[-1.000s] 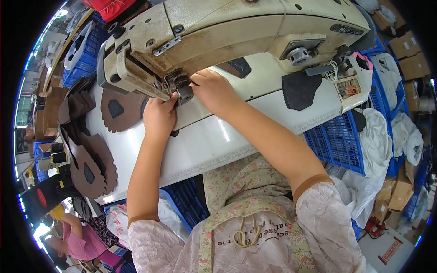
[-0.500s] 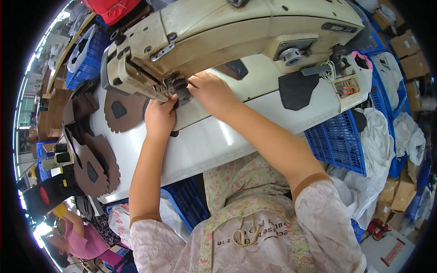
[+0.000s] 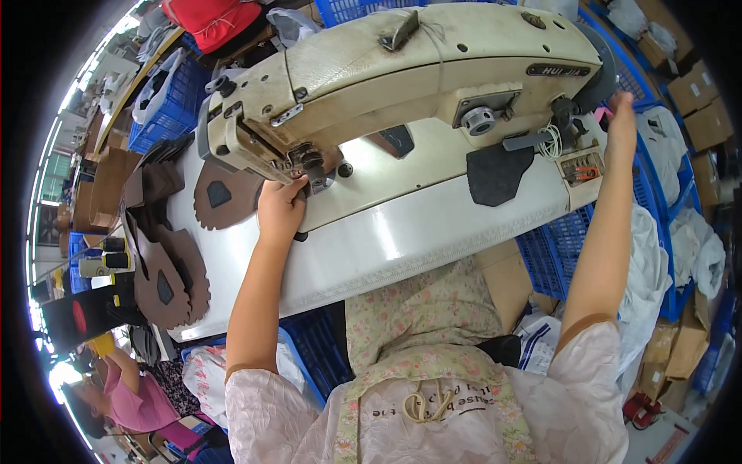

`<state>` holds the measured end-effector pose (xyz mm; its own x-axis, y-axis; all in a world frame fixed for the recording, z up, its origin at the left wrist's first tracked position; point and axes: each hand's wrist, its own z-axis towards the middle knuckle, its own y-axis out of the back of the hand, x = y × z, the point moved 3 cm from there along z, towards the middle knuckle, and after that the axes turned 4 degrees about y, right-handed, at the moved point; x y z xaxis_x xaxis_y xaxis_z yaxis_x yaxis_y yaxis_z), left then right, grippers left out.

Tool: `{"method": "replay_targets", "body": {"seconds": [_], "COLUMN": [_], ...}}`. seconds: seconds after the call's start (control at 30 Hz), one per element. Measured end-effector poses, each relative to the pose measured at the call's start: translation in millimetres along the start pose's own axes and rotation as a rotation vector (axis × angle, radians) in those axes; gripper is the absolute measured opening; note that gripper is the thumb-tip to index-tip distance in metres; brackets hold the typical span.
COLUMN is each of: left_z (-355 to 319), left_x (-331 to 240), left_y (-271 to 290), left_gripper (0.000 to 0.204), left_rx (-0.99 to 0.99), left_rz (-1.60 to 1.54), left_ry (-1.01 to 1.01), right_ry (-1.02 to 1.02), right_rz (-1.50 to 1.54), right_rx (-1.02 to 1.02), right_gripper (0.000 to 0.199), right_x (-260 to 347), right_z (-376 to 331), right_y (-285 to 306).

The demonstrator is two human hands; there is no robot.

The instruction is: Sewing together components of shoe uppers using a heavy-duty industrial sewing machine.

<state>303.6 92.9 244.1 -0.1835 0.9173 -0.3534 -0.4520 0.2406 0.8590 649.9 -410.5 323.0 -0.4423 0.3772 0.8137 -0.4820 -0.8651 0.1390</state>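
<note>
A cream sewing machine [image 3: 371,77] stands on a white work table [image 3: 371,255]. My left hand [image 3: 280,207] is closed beside the presser foot [image 3: 313,168], thumb toward the foot, pinching the edge of a brown piece; its fingertips are partly hidden. Part of a brown piece [image 3: 332,158] shows just behind the foot. Left of this hand lies a brown scalloped piece [image 3: 224,193] with a dark patch. At the machine's right end, my right hand [image 3: 621,127] has its fingers curled at the rim of the dark handwheel [image 3: 600,69].
Brown scalloped pieces [image 3: 166,263] are heaped at the table's left end. A black cut piece [image 3: 498,174] lies by the machine's base, near a small tray [image 3: 581,168]. Blue crates [image 3: 541,251] and white bags [image 3: 641,255] crowd the right. Another person [image 3: 143,394] sits at lower left.
My right hand has left the presser foot area and moved far right to the handwheel. My left hand stays by the foot. The whole view has shifted slightly.
</note>
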Motion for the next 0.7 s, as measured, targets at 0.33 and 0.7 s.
{"method": "replay_targets", "body": {"seconds": [0.33,0.7], "left_z": [-10,-10], "left_x": [6,24], "left_y": [12,6], "left_gripper": [0.038,0.026], "left_rx": [-0.009,-0.018], "left_rz": [0.042,-0.060], "left_ry": [0.021,-0.013], "right_ry": [-0.025,0.074], "right_rz": [-0.445,-0.210], "right_rx": [0.379,0.383], "right_gripper": [0.092,0.056], "right_x": [32,36], "right_z": [70,54], "right_y": [-52,-16]}}
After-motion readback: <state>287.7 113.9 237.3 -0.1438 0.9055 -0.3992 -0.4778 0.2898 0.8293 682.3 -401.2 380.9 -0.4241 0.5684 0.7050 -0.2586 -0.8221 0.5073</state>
